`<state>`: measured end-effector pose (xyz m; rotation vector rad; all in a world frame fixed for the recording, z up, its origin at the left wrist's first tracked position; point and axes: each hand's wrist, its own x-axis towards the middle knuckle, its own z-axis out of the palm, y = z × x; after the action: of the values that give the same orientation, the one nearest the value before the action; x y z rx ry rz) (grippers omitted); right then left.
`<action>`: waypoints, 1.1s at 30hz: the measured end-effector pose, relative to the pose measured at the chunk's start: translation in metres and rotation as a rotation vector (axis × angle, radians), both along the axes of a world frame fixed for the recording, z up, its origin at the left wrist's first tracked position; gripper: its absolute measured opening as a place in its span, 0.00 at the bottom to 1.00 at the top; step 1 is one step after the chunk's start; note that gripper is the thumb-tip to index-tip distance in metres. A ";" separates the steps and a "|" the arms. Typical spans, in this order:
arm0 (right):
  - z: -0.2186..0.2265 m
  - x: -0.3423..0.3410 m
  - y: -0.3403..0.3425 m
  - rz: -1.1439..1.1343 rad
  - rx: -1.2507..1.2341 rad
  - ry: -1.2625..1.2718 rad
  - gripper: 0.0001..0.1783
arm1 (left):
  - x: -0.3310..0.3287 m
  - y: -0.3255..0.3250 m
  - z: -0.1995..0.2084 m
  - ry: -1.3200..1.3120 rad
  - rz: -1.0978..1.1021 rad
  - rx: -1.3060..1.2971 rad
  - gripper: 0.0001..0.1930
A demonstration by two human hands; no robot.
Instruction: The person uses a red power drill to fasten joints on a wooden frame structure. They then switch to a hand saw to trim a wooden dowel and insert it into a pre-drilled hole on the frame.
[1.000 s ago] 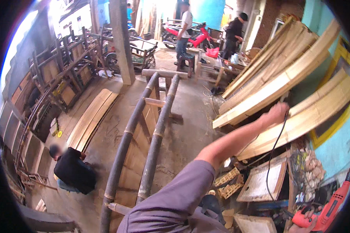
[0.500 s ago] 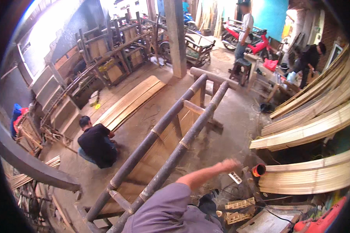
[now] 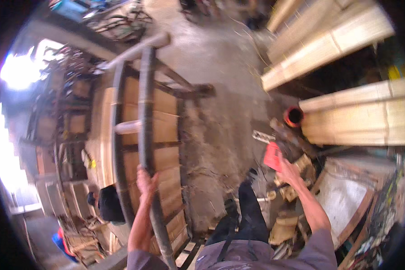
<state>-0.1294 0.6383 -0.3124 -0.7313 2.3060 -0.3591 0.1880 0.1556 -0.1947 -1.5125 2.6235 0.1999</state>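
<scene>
Along my left side stands a long bench-like frame of dark bamboo poles (image 3: 146, 103) with woven panels (image 3: 165, 128). My left hand (image 3: 146, 181) is closed around its nearer pole. In my right hand (image 3: 287, 170), held out to the front right, is a red power tool (image 3: 272, 156). It is blurred, and I cannot tell its exact kind. Just beyond the tool lies a white power strip (image 3: 263, 136) on the floor. A red-rimmed round container (image 3: 294, 116) with a dark inside stands farther off, beside the split-bamboo sheets.
Split-bamboo sheets (image 3: 355, 118) extend from the right. A framed pale board (image 3: 344, 198) and wood scraps (image 3: 289, 229) lie at the lower right. Beyond the bench, a person in a dark top (image 3: 110, 203) is low down. Grey concrete floor (image 3: 220, 121) runs ahead.
My view has turned right and downward. My left hand, earlier stretched out in the air, now grips the bamboo pole. The red tool has moved from the lower right to in front of me.
</scene>
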 end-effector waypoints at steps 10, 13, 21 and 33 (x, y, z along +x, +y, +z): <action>-0.304 0.011 -0.021 0.467 0.107 0.249 0.46 | -0.006 0.005 0.005 0.098 -0.055 0.082 0.36; -0.350 0.001 -0.019 0.667 0.054 0.371 0.44 | 0.021 -0.008 -0.004 0.061 0.114 0.009 0.37; -0.441 0.011 -0.034 0.866 -0.020 0.444 0.41 | 0.026 0.001 0.001 0.058 0.307 -0.045 0.38; -0.430 0.117 -0.065 0.380 0.107 0.357 0.25 | 0.031 0.010 0.007 -0.046 0.158 -0.030 0.41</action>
<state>-0.0128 0.5734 -0.7428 -1.2315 2.4141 0.0759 0.2193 0.1660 -0.1881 -1.7141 2.4835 0.1374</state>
